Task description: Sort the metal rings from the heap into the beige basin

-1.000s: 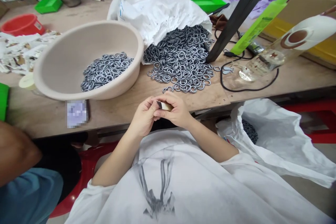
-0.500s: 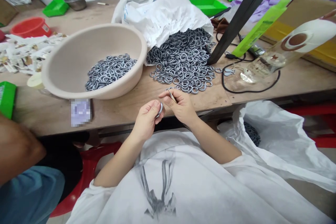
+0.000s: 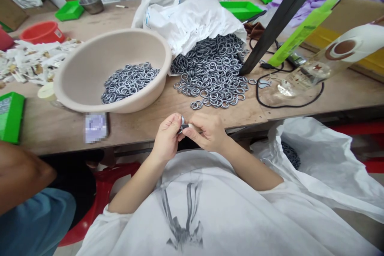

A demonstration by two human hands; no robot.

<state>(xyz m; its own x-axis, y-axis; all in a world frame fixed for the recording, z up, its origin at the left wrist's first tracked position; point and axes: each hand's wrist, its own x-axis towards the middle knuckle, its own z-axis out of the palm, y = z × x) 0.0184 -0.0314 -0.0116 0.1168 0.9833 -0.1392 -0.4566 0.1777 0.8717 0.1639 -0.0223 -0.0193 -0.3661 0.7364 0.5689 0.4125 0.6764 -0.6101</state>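
In front of my shirt, at the table's front edge, my left hand [image 3: 167, 137] pinches a grey ring [image 3: 182, 120] between thumb and fingers. My right hand [image 3: 210, 133] is closed around a small flat-bladed tool [image 3: 185, 126], whose dark end touches or lies right against the ring. Most of the tool is hidden by the fingers, so its exact kind is unclear. Just beyond my hands lies a heap of the same grey rings [image 3: 222, 72], spilling from a white sack [image 3: 192, 16]. A beige basin [image 3: 81, 68] to the left holds more rings [image 3: 129, 80].
A dark slanted post [image 3: 270, 32] rises beside the heap. Right of it are a clear bottle [image 3: 312, 72] and a black cable [image 3: 288, 107]. An open white bag [image 3: 330, 160] hangs low at the right. A co-worker's arm [image 3: 22, 176] is at left.
My right hand has brought the tool left and down against the ring in my left hand. The ring stays pinched. The view has shifted slightly.
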